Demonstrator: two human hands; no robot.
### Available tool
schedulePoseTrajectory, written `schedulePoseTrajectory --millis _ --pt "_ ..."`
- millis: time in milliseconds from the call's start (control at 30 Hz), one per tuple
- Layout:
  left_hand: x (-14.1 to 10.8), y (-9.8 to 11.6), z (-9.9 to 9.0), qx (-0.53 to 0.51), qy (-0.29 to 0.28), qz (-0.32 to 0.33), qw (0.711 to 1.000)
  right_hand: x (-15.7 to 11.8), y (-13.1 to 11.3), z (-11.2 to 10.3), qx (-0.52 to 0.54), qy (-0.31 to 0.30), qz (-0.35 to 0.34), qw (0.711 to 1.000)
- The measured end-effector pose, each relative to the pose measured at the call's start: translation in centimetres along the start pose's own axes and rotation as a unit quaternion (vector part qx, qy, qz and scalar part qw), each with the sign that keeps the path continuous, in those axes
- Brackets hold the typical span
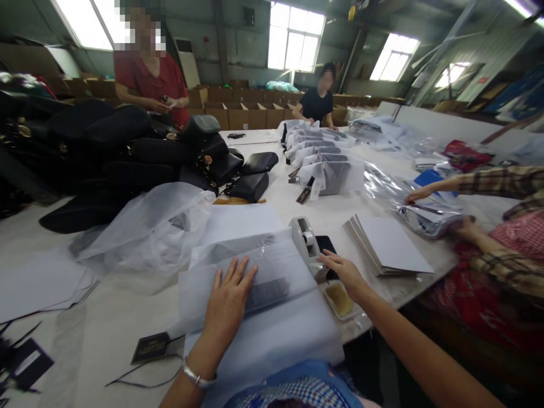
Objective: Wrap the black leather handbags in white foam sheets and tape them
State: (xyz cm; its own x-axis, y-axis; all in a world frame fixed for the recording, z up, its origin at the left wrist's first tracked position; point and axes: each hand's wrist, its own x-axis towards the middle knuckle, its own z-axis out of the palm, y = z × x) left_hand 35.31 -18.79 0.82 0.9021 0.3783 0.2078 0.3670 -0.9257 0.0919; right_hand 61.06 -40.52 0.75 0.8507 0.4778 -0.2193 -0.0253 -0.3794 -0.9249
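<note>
My left hand (229,292) lies flat, fingers spread, on a dark item wrapped in white translucent tissue paper (272,255). More white sheets lie under the wrapped item. My right hand (345,275) has its fingertips together at the near end of a grey tape dispenser (301,231); what they pinch, if anything, is too small to make out. A dark flat object (326,245) sits beside the dispenser, and a small tray with a yellow sponge (340,298) is just below my right hand. A black hang tag (151,347) on a cord lies left of the wrapped item.
Black handbags (140,153) are piled at the left, behind a crumpled translucent bag (157,226). A row of wrapped bags (331,175) stands ahead. White boards (391,243) lie to the right, near a co-worker's hands (420,194) handling clear plastic. Two other people stand across the table.
</note>
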Motion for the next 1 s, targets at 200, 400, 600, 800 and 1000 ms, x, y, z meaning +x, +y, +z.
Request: schedulePoseTrajectory --millis 200,400,600,800,1000 --pt "-0.1 0.1 -0.3 -0.013 0.002 0.000 1.000 -2.0 -1.1 1.1 0.088 0.050 -0.039 0.994" --pt "-0.1 0.1 -0.4 -0.006 0.000 0.001 1.000 -6.5 -1.6 1.0 0.129 0.078 -0.022 0.988" --pt "-0.1 -0.1 -0.3 -0.009 0.004 0.007 1.000 -7.3 1.4 0.8 0.152 0.037 0.074 0.985" --pt "0.0 -0.1 -0.5 -0.015 -0.002 0.002 1.000 -5.2 3.3 -0.4 -0.035 0.051 -0.025 0.998" --pt "0.3 -0.4 -0.8 -0.035 -0.021 0.003 0.999 -5.0 1.9 -4.0 -0.237 0.040 -0.188 0.952"
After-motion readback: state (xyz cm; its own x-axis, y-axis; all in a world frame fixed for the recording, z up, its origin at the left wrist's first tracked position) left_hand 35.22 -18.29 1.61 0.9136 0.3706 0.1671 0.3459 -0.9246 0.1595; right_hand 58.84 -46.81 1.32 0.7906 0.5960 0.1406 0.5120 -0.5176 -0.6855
